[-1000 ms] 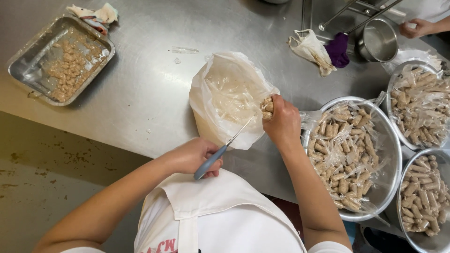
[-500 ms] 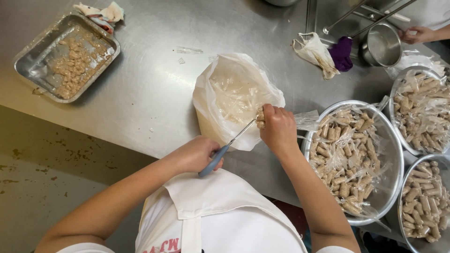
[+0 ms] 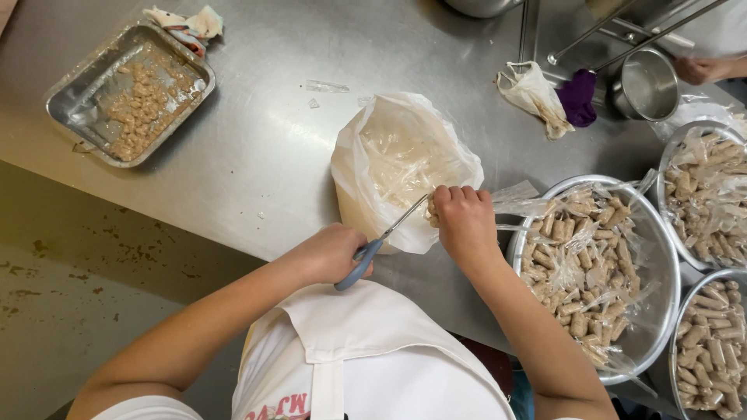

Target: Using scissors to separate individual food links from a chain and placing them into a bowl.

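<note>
Since half a second ago, both hands are sitting a touch lower and closer to the body; scissors blades now reaching right up to the right fist.

Steel table (image 3: 257, 148): brushed, scuffed, dull grey, carrying everything.

Large metal bowl (image 3: 523, 233), to the right, holding short tan cylinders in crinkled clear wrap.

White plastic bag (image 3: 405, 163): thin, translucent, mouth gaping open just beyond the hands.

Metal tray (image 3: 78, 109), far left, holding pale crumbly lumps, well apart.

Right hand (image 3: 464, 222): clenched around a wrapped roll (image 3: 430, 218), only its end showing at the fist's left side, over the bag's near edge.

Left hand (image 3: 331, 253): fingers curled through blue handles, gripping the scissors (image 3: 381, 241).

Scissors' long axis is running diagonally, handles low-left, tips up-right, pointing straight at the roll's end. Blades look thin and nearly closed; cannot tell whether they are touching the wrap.
</note>
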